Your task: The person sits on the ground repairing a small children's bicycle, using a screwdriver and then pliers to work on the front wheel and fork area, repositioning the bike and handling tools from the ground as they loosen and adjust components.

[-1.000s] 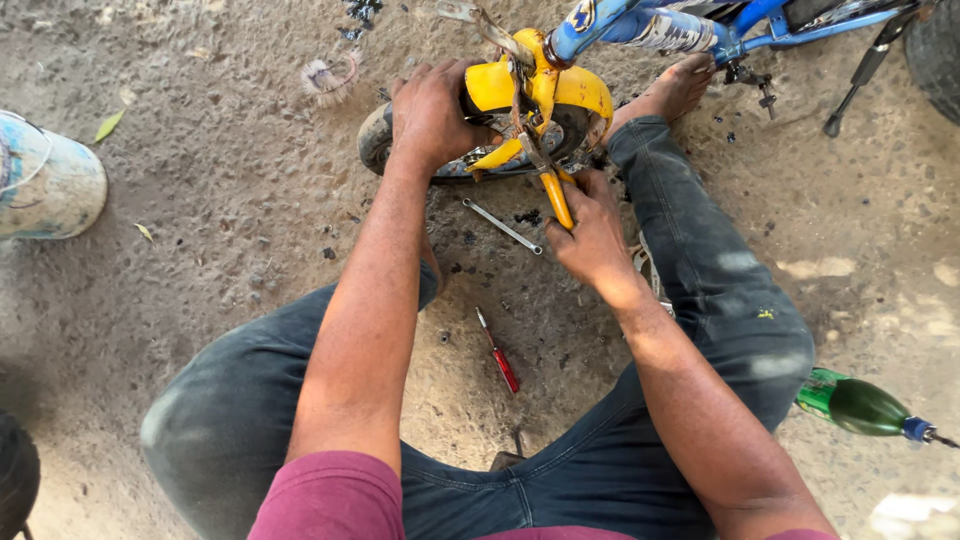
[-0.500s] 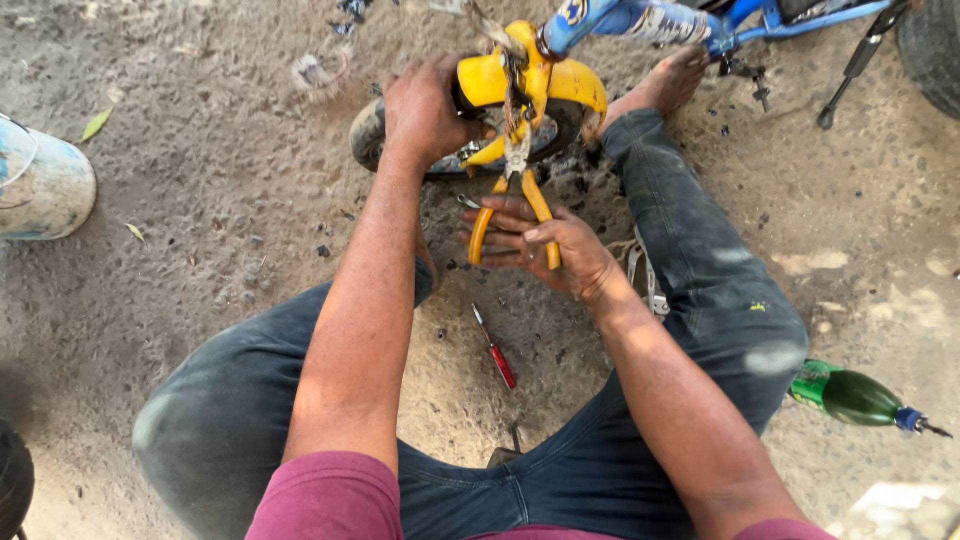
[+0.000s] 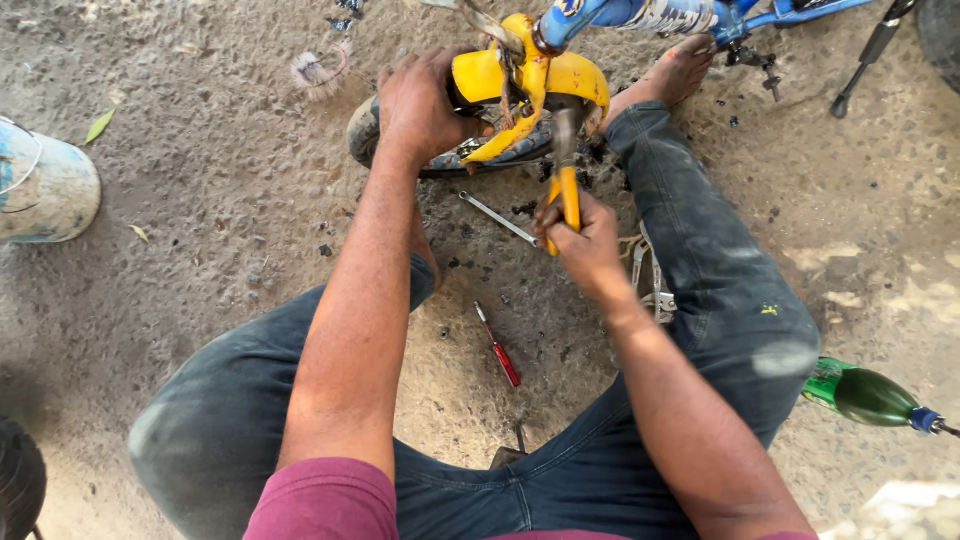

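I sit on the ground with a small bicycle wheel (image 3: 365,135) under a yellow mudguard (image 3: 575,75) between my legs. My left hand (image 3: 420,105) grips the tyre and the mudguard's left end. My right hand (image 3: 585,240) is shut on the yellow handles of a pair of pliers (image 3: 567,180), whose jaws sit at the wheel hub under the mudguard. A blue bicycle frame (image 3: 640,15) rises from the fork.
A silver spanner (image 3: 497,218) and a red-handled screwdriver (image 3: 498,345) lie on the dirt between my legs. A metal bracket (image 3: 655,290) rests by my right thigh. A green bottle (image 3: 868,395) lies at the right, a pale bucket (image 3: 45,190) at the left.
My right hand has closed the pliers' handles together, which were spread apart half a second ago. The left hand stays on the tyre.
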